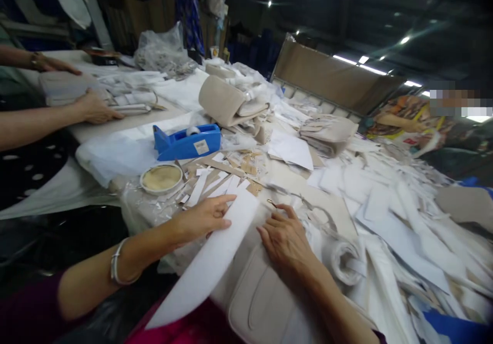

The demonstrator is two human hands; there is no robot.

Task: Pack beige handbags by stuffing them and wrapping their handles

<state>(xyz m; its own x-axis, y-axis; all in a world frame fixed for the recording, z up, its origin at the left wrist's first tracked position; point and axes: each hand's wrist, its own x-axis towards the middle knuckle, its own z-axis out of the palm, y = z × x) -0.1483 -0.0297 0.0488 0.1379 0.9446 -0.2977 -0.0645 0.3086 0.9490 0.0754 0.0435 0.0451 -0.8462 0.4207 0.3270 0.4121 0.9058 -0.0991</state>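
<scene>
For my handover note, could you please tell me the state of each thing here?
left hand: open, flat on white strip
right hand: fingers bent, resting on beige bag
white strip: slanted, pinned under left hand
blue tape dispenser: roll loaded, upright
round tin: lid off, tan filling

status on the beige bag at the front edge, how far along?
Done: beige pieces lie stacked further back, and paper scraps lie all around. In hand: the left hand lies flat on a white strip laid along the beige bag; the right hand presses the bag. Left: the strip's near end hangs loose toward the person, apparently not yet fixed.
</scene>
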